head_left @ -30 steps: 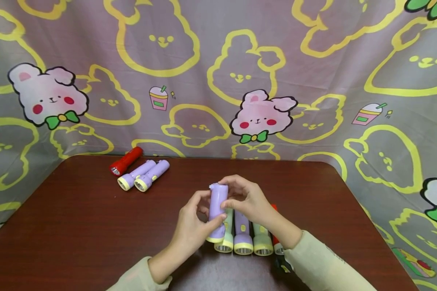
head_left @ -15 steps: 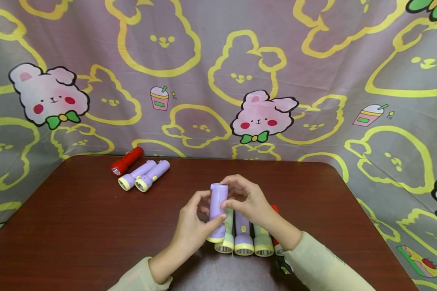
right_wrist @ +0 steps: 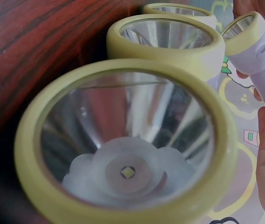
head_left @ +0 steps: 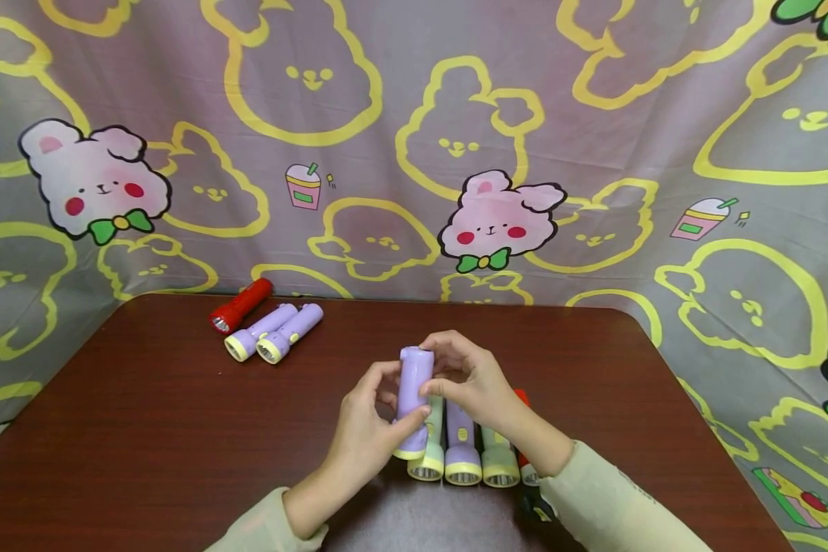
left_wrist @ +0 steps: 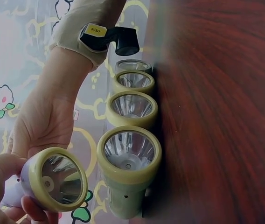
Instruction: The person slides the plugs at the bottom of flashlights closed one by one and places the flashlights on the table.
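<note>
Both hands hold a purple flashlight with a pale yellow head rim, raised above the table with its lens end down. My left hand grips it near the head, its thumb across the body. Higher up, my right hand pinches the tail end between thumb and fingers. In the left wrist view the lens of this flashlight shows beside the row. Just behind and right of it, a green flashlight, a purple one and another green one lie side by side, lenses facing me.
A red flashlight ends the row, partly hidden by my right forearm. At the far left of the brown table lie another red flashlight and two purple ones. A patterned curtain hangs behind the table.
Both hands keep almost the same place and grip. The small lug at the held flashlight's tail looks slightly turned compared with a second ago.
</note>
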### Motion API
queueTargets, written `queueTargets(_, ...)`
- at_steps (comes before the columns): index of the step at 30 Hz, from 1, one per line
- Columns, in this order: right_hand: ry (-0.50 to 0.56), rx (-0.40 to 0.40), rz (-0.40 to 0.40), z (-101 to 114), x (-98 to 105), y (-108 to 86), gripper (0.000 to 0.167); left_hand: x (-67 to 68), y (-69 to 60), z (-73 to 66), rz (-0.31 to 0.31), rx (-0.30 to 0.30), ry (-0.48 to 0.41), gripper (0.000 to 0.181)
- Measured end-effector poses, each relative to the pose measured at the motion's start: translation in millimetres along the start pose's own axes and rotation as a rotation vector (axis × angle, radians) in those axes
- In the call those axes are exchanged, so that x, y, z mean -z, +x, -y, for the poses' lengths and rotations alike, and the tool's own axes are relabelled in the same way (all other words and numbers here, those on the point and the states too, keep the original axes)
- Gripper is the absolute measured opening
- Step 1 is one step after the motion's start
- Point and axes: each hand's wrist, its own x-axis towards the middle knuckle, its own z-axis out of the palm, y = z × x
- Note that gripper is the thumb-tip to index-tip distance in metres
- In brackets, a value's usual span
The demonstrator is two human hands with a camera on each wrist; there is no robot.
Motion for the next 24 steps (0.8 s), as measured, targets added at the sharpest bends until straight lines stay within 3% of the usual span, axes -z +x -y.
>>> queueTargets(6,-0.017,-0.015,-0.01,2.1,-1.5,-1.1,0.045,-0.1,1.5,-0.1,0.011,-0.029,0.047,0.05)
queueTargets(13,-0.061,-0.06,0.003,7.5,0.2,-2.2,0.05,0.8,3.2,-2.3,0.0,-0.045,0.04,0.049)
queueTargets(24,-0.162,-0.075,0.068,0.4,15.5,-13.5,0.05,5.4,2.8,-2.6,0.02,-0.019,0.045,0.047)
